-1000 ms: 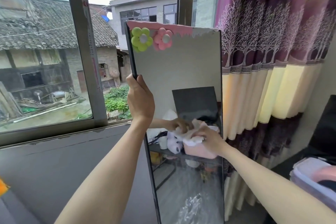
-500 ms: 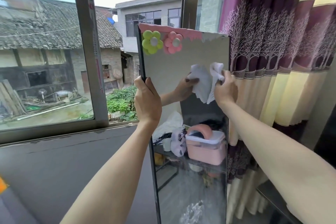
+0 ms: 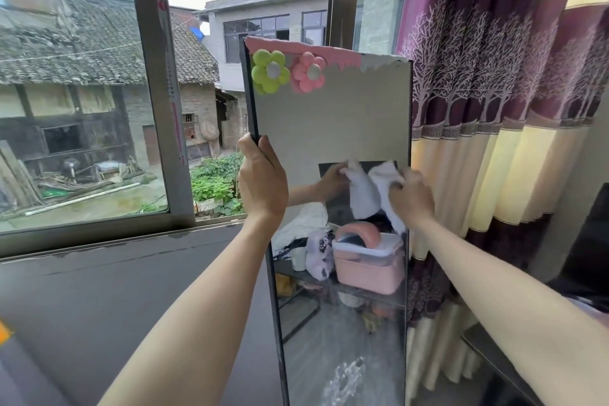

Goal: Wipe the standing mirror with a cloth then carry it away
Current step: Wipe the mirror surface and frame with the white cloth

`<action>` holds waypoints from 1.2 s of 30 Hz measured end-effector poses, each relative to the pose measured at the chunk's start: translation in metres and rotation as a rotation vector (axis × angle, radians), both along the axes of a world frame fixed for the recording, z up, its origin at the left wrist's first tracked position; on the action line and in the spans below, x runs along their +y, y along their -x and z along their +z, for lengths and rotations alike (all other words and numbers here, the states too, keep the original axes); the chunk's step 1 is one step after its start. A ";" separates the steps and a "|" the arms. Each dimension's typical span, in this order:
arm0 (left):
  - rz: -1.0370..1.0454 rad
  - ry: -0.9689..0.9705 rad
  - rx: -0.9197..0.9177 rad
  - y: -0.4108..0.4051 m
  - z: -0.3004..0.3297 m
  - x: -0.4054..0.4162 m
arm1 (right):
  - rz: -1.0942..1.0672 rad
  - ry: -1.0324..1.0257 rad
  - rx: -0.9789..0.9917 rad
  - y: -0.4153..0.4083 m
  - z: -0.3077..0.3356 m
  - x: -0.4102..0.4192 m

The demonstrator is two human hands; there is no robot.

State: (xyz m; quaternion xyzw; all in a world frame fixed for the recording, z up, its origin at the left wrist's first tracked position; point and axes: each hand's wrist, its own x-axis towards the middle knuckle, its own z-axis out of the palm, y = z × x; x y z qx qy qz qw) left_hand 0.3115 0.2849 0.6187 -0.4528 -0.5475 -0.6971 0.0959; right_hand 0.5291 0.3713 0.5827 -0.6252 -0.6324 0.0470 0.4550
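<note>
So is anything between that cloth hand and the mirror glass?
Only the cloth itself. The right hand presses it against the mirror near the right edge, and nothing else visible lies between them. The left hand grips the left edge, clear of the wiping.

Tall black-framed mirror [image 3: 329,122] upright by window, flower decos at top; white cloth [image 3: 384,189] bunched against glass mid-right.

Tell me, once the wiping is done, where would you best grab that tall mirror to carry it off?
Probably by its two long side edges. The mirror is tall, flat and thin-framed; the left hand already grips its left edge. The right hand, now holding the cloth, could take the right edge from the curtain side.
</note>
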 end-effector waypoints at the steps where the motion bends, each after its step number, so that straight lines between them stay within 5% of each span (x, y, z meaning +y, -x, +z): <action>1: 0.004 0.000 0.004 -0.001 0.000 0.001 | -0.035 -0.080 0.079 0.003 0.013 0.002; 8: 0.019 -0.004 0.007 -0.004 -0.002 0.003 | -0.120 -0.350 0.335 0.013 0.049 0.021; 17: 0.021 -0.014 0.001 0.007 -0.002 0.003 | -0.091 0.491 0.203 0.001 -0.066 0.003; 22: -0.015 0.003 -0.003 0.002 -0.002 0.002 | -0.175 0.194 0.353 0.013 -0.029 -0.010; 26: -0.033 -0.006 -0.005 -0.002 -0.001 0.003 | 0.045 -0.191 0.330 0.049 0.025 -0.012; 30: -0.058 -0.025 -0.001 -0.003 -0.001 0.002 | 0.299 -0.284 0.267 0.085 0.036 -0.030; 32: -0.068 -0.010 -0.014 0.003 -0.001 0.002 | 0.437 -0.231 0.185 0.088 0.014 -0.044; 36: -0.089 -0.008 -0.041 0.016 -0.003 -0.001 | 0.752 0.259 -0.164 0.070 -0.040 -0.071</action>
